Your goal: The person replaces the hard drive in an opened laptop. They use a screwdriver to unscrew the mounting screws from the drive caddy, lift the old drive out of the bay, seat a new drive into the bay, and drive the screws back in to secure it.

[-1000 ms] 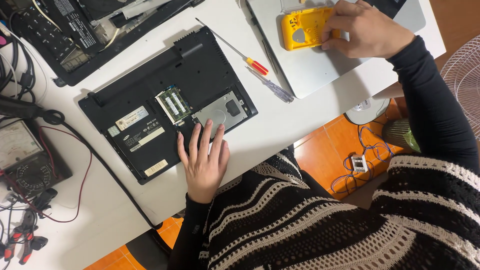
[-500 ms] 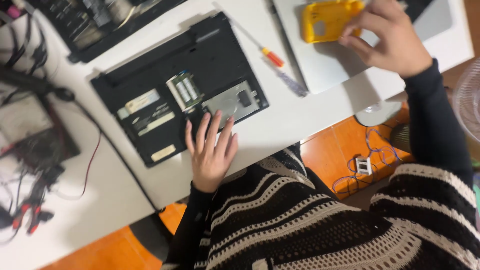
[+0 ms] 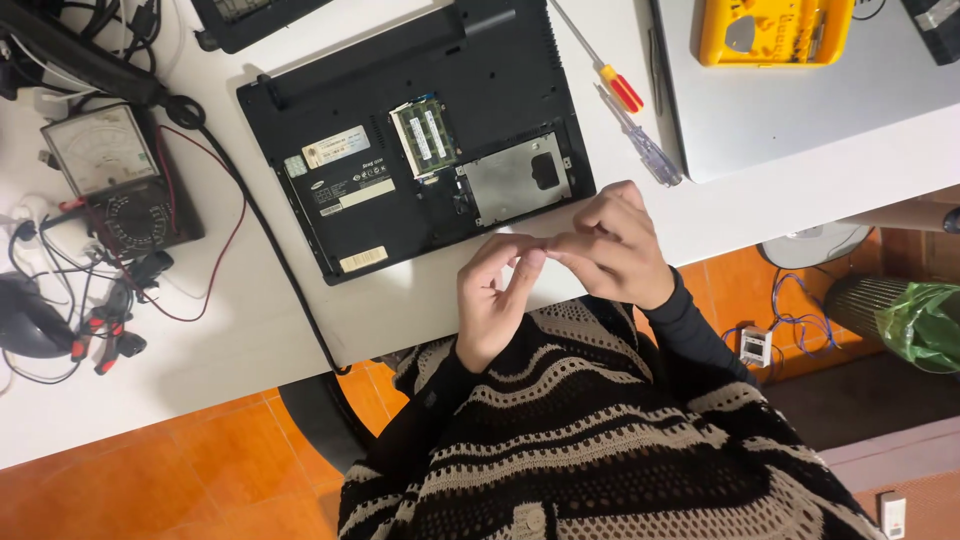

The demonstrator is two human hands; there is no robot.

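Left hand (image 3: 492, 300): raised at the table's near edge, fingers loosely curled, fingertips meeting those of the right hand; whether anything small is pinched between them cannot be told
Right hand (image 3: 612, 243): just beside the left, fingers bent and pressed together at the tips, touching the left fingertips
Table (image 3: 240, 330): white, bearing all items below
Laptop (image 3: 420, 140): black, upside down, just beyond both hands, bottom cover off; memory modules and a silver drive bay exposed
Screwdrivers (image 3: 625, 110): two, one with a red and yellow handle, one clear, right of the laptop, lying side by side
Meter (image 3: 105, 170): analogue, far left, with red and black leads
Silver laptop (image 3: 800, 110): closed, far right
Yellow case (image 3: 775, 30): on the silver laptop, open
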